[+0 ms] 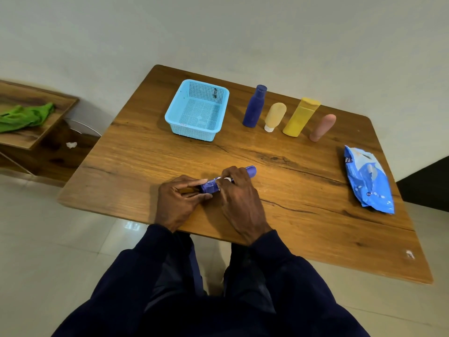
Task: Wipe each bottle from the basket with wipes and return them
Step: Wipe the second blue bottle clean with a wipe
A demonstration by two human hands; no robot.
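A purple-blue bottle [250, 171] lies sideways near the table's front edge, held between both hands. My left hand [177, 203] grips its near end. My right hand [239, 200] is closed over its middle, with a bit of white, perhaps a wipe, showing under the fingers. The light blue basket [170, 116] stands empty at the back. To its right stand a dark blue bottle [255, 107], a cream tube [274, 116], a yellow bottle [301, 117] and a pink tube [323, 127]. A blue wipes pack [368, 181] lies at the right.
The wooden table [279, 215] ends close to my body. A low wooden shelf [31, 137] with a green cloth [24, 117] stands at the left, and a white scrap [71, 144] lies below it. Tiled floor surrounds the table.
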